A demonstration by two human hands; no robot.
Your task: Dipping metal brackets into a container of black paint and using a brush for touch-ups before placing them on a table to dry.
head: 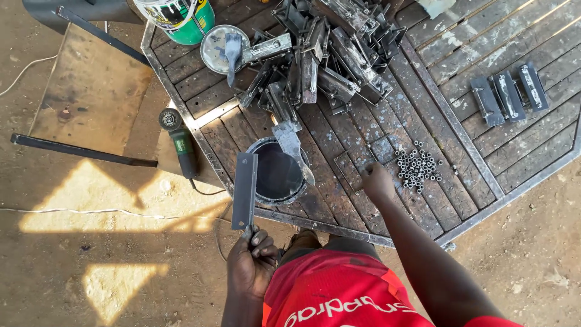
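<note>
over the wooden table (339, 151), left hand (251, 263) grips a flat metal bar (245, 191); right hand (376, 181), fingers curled, rests near small nuts (416, 166).

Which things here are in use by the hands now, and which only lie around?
In use:
- left hand holding flat metal bar
- right hand beside small metal nuts

Lying about:
- angle grinder
- paint bucket
- pile of metal brackets

Three flat plates (508, 94), two paint tins (278, 177), one grinder (180, 144)
</note>
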